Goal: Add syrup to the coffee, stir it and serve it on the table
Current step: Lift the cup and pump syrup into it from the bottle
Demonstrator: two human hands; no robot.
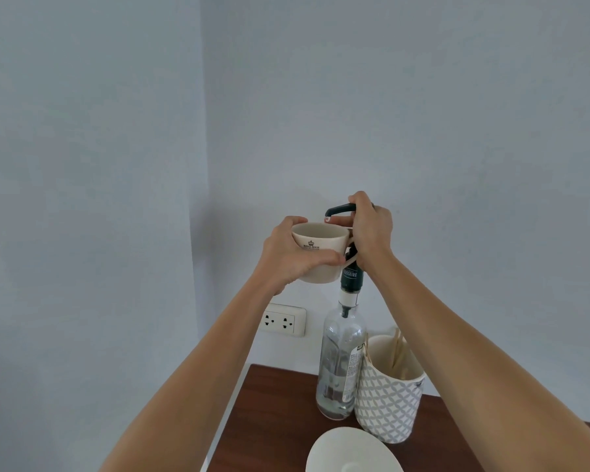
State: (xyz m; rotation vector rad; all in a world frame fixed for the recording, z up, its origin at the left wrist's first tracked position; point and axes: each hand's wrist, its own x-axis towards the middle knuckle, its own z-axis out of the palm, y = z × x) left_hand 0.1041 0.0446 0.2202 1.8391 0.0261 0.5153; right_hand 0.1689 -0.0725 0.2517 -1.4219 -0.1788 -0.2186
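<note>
A cream coffee cup with a dark crest is held up in the air by my left hand, which wraps its side. Its rim sits just under the dark spout of the pump on a clear glass syrup bottle. My right hand is closed over the pump head from above. The bottle stands on the brown wooden table. The inside of the cup is hidden from this angle.
A patterned grey-and-white holder with several wooden stir sticks stands right of the bottle. A white saucer lies at the near table edge. A double wall socket is behind. The table's left edge runs beside the wall corner.
</note>
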